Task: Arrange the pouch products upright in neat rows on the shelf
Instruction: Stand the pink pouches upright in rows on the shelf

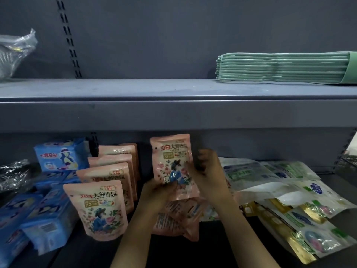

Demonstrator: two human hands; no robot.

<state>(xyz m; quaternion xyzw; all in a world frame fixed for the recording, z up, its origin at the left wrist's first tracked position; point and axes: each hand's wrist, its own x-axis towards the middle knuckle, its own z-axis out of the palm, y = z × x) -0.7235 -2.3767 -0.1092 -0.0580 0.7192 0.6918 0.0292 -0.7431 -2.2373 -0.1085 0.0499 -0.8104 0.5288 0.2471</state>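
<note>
We've got one pink pouch [173,163] up in both hands: left hand [164,190] grips its lower edge w/ thumb over the front, right hand [208,171] curls round its right side, fingers a bit blurred. It's held upright above the lower shelf [231,246], just right of the standing row of pink pouches [108,190], four deep, front to back. Under our hands another pink pouch lying flat [177,219]. So we're mid-placement, starting a 2nd row prob. Next: set it down at the back, base flat, face fwd, in line w/ the row. To the right, a flat heap of white-green pouches [280,190] not yet sorted; blue packs [38,209] at left.
</note>
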